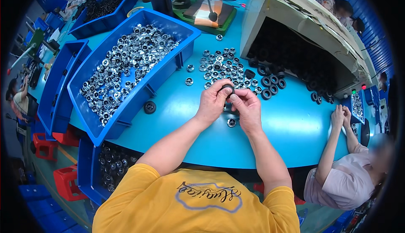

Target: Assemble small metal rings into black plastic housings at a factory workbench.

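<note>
Above the blue table (168, 131), my left hand (212, 103) and my right hand (248, 110) meet, both closed on a small black rubber tyre (228, 87). My thumbs press on the tyre from the near side. Whether a hub sits inside it cannot be made out. One chrome wheel hub (231, 123) lies on the table just below my right hand. Beyond my hands many loose chrome hubs (219, 59) are spread out. Several black tyres (270, 85) lie to their right. A tyred wheel (149, 107) rests apart on the left.
A large blue bin (128, 123) of chrome hubs stands on the left, with a lower bin (87, 172) of dark wheels beneath the table edge. At right stands a cream metal box (257, 22) with tyres spilling from its opening. A co-worker (341, 169) sits at the right.
</note>
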`<state>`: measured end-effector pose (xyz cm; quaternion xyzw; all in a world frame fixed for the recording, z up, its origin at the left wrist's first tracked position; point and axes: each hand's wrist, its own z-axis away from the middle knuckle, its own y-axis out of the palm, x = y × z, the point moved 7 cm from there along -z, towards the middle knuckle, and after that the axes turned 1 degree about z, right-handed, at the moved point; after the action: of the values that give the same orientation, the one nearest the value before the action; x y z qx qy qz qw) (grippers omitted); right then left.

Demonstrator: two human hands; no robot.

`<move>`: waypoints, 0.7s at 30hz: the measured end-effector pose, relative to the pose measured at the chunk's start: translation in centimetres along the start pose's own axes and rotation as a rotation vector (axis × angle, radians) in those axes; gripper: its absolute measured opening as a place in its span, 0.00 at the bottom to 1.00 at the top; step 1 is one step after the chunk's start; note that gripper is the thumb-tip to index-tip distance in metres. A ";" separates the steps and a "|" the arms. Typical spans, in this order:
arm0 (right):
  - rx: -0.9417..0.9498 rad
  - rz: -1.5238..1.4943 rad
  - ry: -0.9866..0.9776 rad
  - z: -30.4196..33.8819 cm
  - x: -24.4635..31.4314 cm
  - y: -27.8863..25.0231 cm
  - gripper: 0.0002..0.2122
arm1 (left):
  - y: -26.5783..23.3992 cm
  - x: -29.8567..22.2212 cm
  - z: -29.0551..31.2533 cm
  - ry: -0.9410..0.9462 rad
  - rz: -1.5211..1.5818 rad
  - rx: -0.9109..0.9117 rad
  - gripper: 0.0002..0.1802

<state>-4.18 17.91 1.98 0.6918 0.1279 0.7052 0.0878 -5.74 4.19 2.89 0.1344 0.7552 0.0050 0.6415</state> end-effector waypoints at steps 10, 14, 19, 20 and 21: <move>0.044 -0.064 0.053 -0.8 0.9 -1.1 0.12 | 1.4 -1.1 -0.1 -0.074 0.089 0.231 0.30; 0.048 0.023 0.062 -0.9 0.8 -1.3 0.12 | 1.8 -1.7 0.2 -0.010 -0.119 0.258 0.34; 0.012 0.032 0.040 -0.9 0.6 -1.9 0.09 | 2.1 -1.3 0.3 0.121 -0.367 0.238 0.38; -0.007 0.063 0.024 -0.9 0.5 -2.1 0.09 | 2.0 -1.2 0.5 0.115 -0.400 0.217 0.37; -0.031 0.136 -0.027 -0.9 0.7 -2.2 0.09 | 2.1 -1.1 0.7 0.109 -0.433 0.195 0.37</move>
<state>-5.23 20.14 1.94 0.7071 0.0684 0.7019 0.0519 -4.45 5.85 4.24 0.0304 0.7969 -0.1985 0.5698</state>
